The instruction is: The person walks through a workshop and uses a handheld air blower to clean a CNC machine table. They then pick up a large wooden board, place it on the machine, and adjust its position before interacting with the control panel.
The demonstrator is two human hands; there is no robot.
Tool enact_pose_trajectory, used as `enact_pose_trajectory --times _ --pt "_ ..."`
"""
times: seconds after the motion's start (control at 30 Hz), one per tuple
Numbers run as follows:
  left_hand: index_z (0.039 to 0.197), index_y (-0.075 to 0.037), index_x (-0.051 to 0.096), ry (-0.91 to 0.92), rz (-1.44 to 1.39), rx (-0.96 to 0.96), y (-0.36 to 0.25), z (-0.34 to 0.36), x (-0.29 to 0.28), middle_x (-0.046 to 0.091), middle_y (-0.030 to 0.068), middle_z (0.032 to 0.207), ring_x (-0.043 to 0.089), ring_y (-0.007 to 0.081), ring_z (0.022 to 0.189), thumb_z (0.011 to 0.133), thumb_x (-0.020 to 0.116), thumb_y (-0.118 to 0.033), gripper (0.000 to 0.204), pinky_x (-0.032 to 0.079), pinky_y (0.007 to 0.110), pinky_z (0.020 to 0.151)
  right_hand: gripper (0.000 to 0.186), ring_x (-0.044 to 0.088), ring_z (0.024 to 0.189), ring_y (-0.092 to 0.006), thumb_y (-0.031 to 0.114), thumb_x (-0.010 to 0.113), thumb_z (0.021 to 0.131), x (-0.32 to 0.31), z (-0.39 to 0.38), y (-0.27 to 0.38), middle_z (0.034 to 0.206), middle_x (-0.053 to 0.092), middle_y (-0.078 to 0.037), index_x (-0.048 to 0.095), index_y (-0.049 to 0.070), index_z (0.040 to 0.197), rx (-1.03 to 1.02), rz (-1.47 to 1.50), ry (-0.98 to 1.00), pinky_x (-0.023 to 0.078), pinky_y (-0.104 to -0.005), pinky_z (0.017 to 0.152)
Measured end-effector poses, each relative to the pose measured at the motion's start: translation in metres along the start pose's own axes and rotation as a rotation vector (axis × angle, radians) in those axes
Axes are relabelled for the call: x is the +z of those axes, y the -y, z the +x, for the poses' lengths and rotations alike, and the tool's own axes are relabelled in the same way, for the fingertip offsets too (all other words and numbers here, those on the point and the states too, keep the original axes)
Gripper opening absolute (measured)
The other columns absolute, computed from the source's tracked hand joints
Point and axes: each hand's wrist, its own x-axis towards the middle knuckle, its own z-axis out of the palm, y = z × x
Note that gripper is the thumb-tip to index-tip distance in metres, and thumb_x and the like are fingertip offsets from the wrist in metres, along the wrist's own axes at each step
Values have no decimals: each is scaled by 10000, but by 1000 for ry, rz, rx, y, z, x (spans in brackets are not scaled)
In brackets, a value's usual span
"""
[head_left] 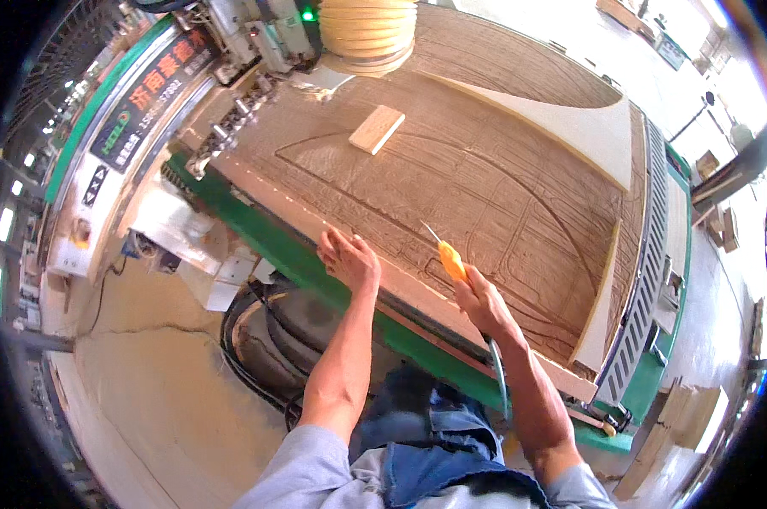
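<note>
My right hand is wrapped round a yellow air blow gun with a thin metal nozzle pointing away over the bed. A pale blue hose hangs from the gun beneath my wrist. At the near edge of the dusty brown machine bed, my left hand is empty, its fingers loosely bent and apart; whether it touches the edge I cannot tell. Long curved grooves run across the bed. A small light wooden block lies farther back on it.
Pale board offcuts lie along the bed's far right side, with another strip at the right end. A ribbed yellow duct and the cutting head stand at the back left. Black cables loop below the green frame.
</note>
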Motion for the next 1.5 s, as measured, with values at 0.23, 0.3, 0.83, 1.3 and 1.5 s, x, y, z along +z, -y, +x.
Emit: enact_pose_trajectory --times 0.23,0.3,0.83,1.3,1.5 --pt "1436 -35 375 -20 17 14 -6 5 -6 306 152 1507 307 403 1367 955 518 -273 555 373 578 1000 348 639 898 -464 313 515 981 -28 96 -5 934 666 -245 507 100 1256 -73 -222 -298 491 -524 738" --pt "1439 -36 366 6 13 12 -6 7 -6 298 149 1510 305 402 1361 952 512 -263 557 390 578 965 333 640 895 -470 335 507 978 -37 103 -6 925 671 -250 506 136 1245 -82 -305 -325 482 -558 750" --pt "1398 -61 428 -32 74 10 -1 8 2 349 115 1466 373 372 1293 931 524 -231 506 398 530 1008 311 579 700 -114 249 536 1009 -222 -10 -105 796 552 23 529 111 1288 21 321 -548 465 -278 625" --pt "1435 -145 418 8 185 -20 -2 17 17 350 52 1476 426 339 1268 956 477 -357 527 454 478 983 303 547 546 -114 354 476 1015 -393 -219 -141 644 579 -20 556 62 1035 268 62 -686 420 -275 521" --pt "1430 -149 435 -5 173 14 26 31 28 348 55 1487 439 340 1269 947 475 -369 533 439 497 994 334 539 604 -111 329 458 1018 -360 -344 -127 681 558 -17 567 24 1098 321 69 -493 450 -268 592"
